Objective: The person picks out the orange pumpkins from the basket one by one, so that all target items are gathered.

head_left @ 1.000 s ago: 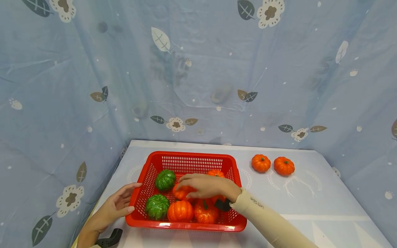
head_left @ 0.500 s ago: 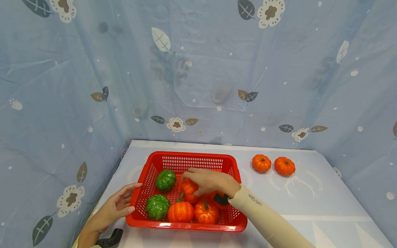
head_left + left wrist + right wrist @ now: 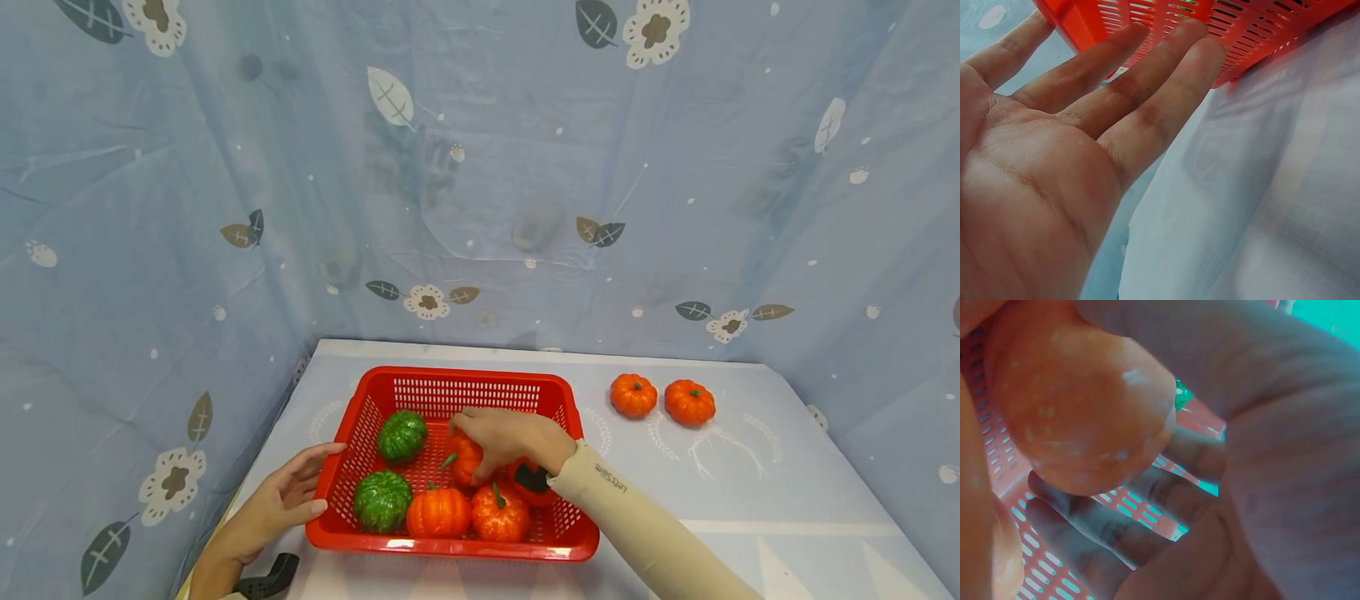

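Observation:
In the head view a red plastic basket (image 3: 450, 545) with slotted walls holds several orange pumpkins and two green ones. My right hand (image 3: 506, 435) reaches in from the right and grips a small orange pumpkin (image 3: 465, 461), its green stem pointing left. Up close in the right wrist view, thumb and fingers curve around this glossy pumpkin (image 3: 1082, 406). At the basket's left side my left hand (image 3: 276, 500) touches the rim with fingertips and thumb. The left wrist view has its fingers (image 3: 1147, 119) nearly straight along the outer wall.
A dark green pumpkin (image 3: 402, 436) and another green one (image 3: 382, 502) lie at the basket's left. Orange pumpkins (image 3: 438, 512) line its front. Two more orange pumpkins, one left (image 3: 633, 396) and one right (image 3: 689, 402), sit on the white table (image 3: 757, 483). A patterned blue curtain (image 3: 480, 192) surrounds it.
My right hand has closed around the orange pumpkin and shifted it right within the basket, its stem turning to the left. My left hand has stayed at the rim.

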Motion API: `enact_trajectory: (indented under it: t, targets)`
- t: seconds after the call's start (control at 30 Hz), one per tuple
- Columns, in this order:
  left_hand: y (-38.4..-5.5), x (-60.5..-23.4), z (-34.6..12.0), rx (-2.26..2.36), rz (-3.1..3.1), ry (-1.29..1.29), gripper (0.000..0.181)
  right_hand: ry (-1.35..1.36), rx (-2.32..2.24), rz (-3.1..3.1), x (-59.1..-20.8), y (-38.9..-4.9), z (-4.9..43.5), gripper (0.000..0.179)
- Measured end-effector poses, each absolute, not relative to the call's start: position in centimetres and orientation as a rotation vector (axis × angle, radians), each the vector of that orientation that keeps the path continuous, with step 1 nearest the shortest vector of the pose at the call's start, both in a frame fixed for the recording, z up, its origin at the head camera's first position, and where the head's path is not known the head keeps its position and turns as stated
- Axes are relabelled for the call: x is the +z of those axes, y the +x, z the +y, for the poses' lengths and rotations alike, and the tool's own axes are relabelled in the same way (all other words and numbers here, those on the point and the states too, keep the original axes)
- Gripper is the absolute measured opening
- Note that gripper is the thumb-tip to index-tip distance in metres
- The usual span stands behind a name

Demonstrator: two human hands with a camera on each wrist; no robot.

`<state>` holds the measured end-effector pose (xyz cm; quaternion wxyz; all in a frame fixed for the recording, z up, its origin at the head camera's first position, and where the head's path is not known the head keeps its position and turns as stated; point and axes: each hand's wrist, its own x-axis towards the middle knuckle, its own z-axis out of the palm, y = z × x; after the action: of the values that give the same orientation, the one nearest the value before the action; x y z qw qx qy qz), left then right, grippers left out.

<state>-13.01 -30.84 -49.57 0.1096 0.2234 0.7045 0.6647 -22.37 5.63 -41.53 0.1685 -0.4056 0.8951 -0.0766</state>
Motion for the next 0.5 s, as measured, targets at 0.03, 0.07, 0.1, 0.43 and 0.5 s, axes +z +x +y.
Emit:
enact_trajectory:
  t: [0.03, 0.07, 0.1, 0.43, 0.5]
  targets:
    - [-13.0, -49.6, -30.8, 1.956, 2.068, 0.663, 0.064, -1.171, -0.188, 2.554, -41.5, -22.4, 5.7, 0.065]
    - [-13.0, -49.6, -30.8, 1.957, 2.068, 0.658, 0.064, -1.184, -0.170, 2.560, -41.5, -22.4, 5.7, 0.066]
    - [-13.0, -49.6, -30.8, 1.958, 2.067, 0.654, 0.064, -1.191, -0.171, 2.565, -41.4, -22.4, 5.8, 0.067]
    - [-13.0, -49.5, -30.7, 1.935, 2.100, 0.577, 0.064, -1.202, -0.438, 2.620, -40.2, -22.5, 6.8, 0.071]
    - [-13.0, -49.5, -30.8, 1.932, 2.102, 0.558, 0.065, -1.198, -0.487, 2.623, -40.0, -22.5, 7.1, 0.070]
